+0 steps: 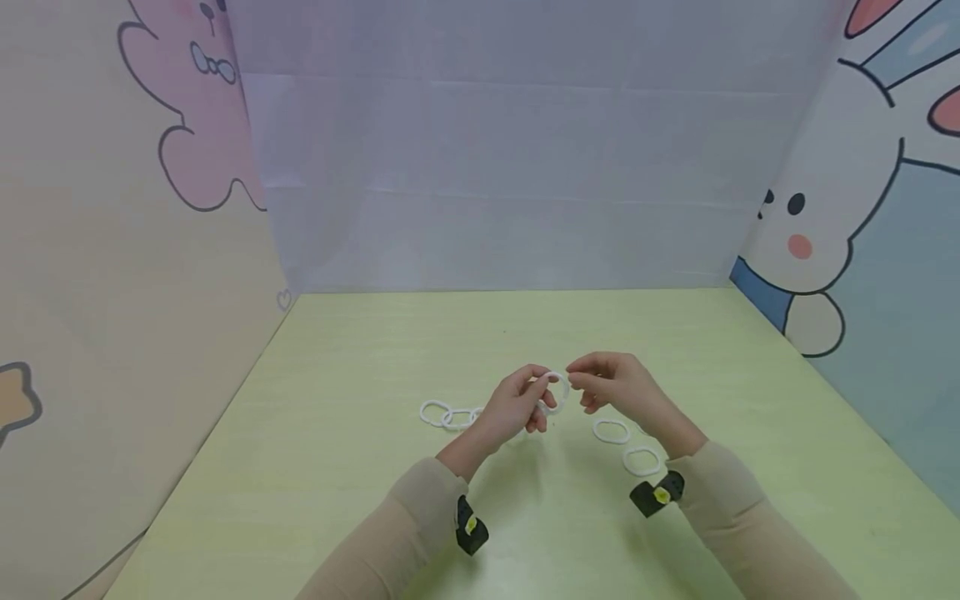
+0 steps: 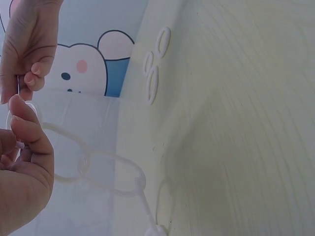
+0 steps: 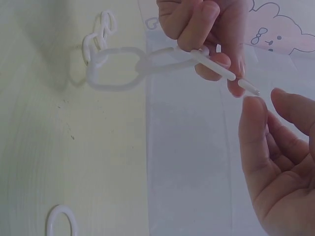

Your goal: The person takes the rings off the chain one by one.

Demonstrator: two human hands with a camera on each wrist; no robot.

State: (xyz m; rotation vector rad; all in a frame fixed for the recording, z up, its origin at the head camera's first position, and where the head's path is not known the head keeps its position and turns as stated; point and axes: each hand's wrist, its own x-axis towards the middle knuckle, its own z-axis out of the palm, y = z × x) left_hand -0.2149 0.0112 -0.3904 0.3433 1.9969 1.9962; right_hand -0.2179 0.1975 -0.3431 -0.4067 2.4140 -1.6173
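My left hand (image 1: pixel 517 404) pinches a white oval plastic link (image 3: pixel 214 65) between thumb and fingers. A narrow gap shows in that link near the fingertips in the right wrist view. More joined links (image 2: pixel 113 191) hang from the left hand, and the far end of this chain (image 1: pixel 433 402) lies on the table at left. Close by the held link's free end is my right hand (image 1: pixel 618 387). Its thumb (image 3: pixel 252 110) and forefinger (image 3: pixel 295 105) stand apart, with the link's tip right at them.
Loose white links lie on the pale green table (image 1: pixel 337 517) near the right forearm, one farther off (image 1: pixel 611 442) and one nearer (image 1: pixel 641 475). A third link (image 2: pixel 145 64) shows beside them in the left wrist view. Cartoon-printed walls and a plain back sheet (image 1: pixel 510 167) enclose the table.
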